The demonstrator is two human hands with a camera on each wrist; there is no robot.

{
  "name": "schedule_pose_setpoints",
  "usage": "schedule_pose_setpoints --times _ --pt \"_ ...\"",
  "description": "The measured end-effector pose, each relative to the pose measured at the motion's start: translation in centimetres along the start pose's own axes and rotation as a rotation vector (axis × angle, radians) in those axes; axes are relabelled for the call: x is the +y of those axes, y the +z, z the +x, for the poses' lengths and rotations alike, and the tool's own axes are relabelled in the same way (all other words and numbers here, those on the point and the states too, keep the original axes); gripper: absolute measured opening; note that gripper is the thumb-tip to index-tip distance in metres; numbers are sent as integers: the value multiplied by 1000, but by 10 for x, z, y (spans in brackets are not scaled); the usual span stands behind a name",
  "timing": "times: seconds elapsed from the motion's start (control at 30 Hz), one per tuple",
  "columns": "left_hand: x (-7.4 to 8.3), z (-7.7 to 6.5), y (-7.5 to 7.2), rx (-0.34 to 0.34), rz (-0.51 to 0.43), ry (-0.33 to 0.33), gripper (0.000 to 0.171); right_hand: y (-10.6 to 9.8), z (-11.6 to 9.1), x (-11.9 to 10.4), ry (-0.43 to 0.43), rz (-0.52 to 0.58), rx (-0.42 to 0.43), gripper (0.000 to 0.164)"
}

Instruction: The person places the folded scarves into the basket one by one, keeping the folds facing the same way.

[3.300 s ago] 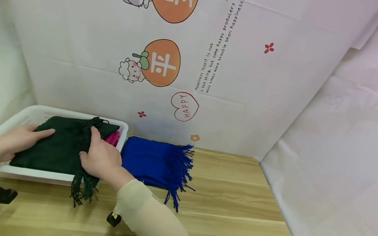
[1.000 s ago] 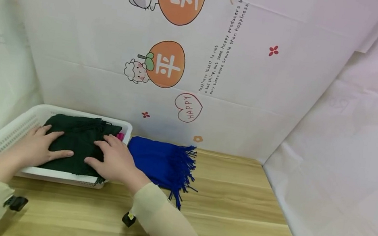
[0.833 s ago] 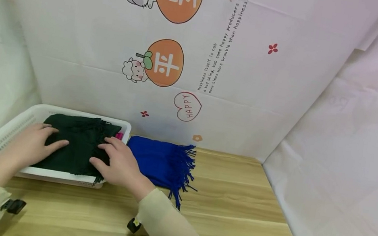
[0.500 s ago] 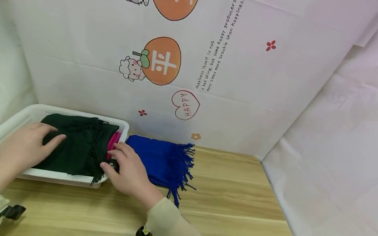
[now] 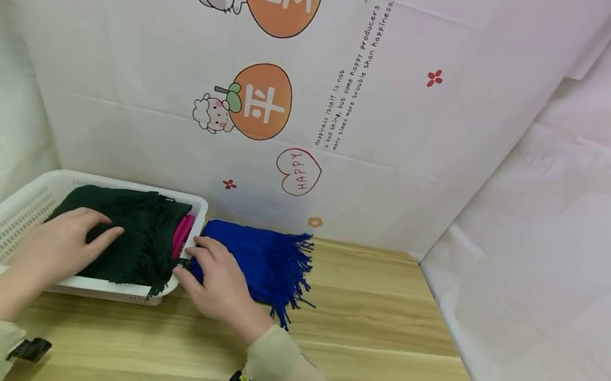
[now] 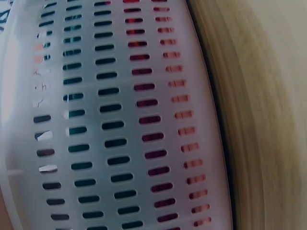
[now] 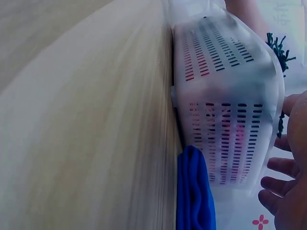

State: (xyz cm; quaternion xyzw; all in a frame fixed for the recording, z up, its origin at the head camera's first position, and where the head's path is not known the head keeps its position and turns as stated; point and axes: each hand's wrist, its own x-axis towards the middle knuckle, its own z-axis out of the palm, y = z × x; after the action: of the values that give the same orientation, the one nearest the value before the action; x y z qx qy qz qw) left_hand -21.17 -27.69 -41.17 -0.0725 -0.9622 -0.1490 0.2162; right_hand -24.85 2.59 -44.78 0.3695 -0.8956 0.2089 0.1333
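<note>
A folded dark green scarf [image 5: 123, 236] with fringe lies in the white slotted basket [image 5: 172, 286], on top of a pink cloth [image 5: 182, 235]. My left hand [image 5: 57, 245] is over the scarf's left part, fingers loosely bent and thumb spread; whether it touches cannot be told. At the basket's right rim is my right hand [image 5: 223, 283], with relaxed fingers and nothing gripped. In the right wrist view the fingertips of my right hand [image 7: 292, 163] are close to the rim. A folded blue scarf [image 5: 249, 251] lies on the table right of the basket, partly behind that hand.
The wooden table [image 5: 367, 331] extends right and forward of the basket. A white printed sheet [image 5: 387, 117] hangs behind, with more white sheeting at both sides. In the left wrist view the slotted basket wall [image 6: 124, 143] shows dark and reddish cloth inside.
Earlier both hands held the green scarf, its fringe hanging over the front rim; now it lies flatter in the basket. My right hand has moved right, off the scarf to the rim.
</note>
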Motion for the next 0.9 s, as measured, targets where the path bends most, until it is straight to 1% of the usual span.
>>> schedule_pose_setpoints --times 0.2,0.37,0.53,0.73,0.9 --pt "8 0 5 29 10 34 45 0 -5 12 43 -5 -21 57" --pt "13 0 8 58 21 72 39 0 -7 17 56 -15 -21 56" --pt "18 1 11 65 22 104 35 3 -8 17 44 -13 -32 56" --pt "25 1 13 61 27 120 30 5 -9 14 36 -41 -54 55" --pt "27 1 14 59 34 125 28 4 -10 13 56 -21 -69 62"
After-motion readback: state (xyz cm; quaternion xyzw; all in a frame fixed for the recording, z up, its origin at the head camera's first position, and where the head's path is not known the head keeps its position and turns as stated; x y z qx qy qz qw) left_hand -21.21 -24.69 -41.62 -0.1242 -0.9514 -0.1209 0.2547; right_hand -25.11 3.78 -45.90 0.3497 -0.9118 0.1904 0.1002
